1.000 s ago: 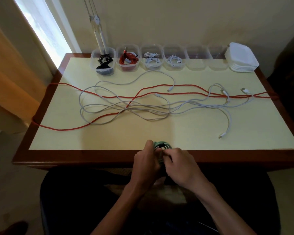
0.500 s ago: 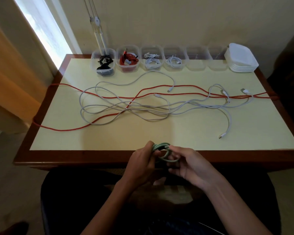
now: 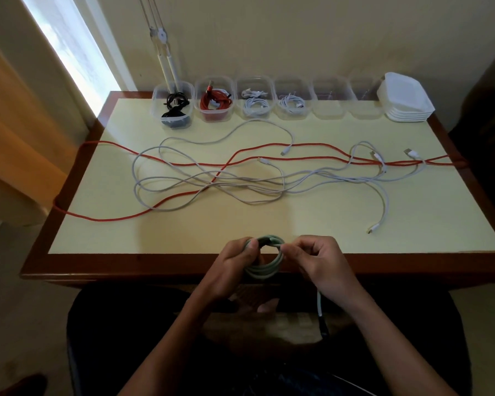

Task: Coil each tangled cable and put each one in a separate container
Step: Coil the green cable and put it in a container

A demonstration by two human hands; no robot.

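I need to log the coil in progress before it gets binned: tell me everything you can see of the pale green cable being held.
The pale green cable is a smooth, rubbery-looking cord wound into a small round coil of several loops, held upright over the table's near edge. The left hand grips its left side, thumb across the top; the right hand pinches the top right of the coil. A loose tail hangs below the right hand towards the lap, ending in a dark tip. It is not yet in any container.
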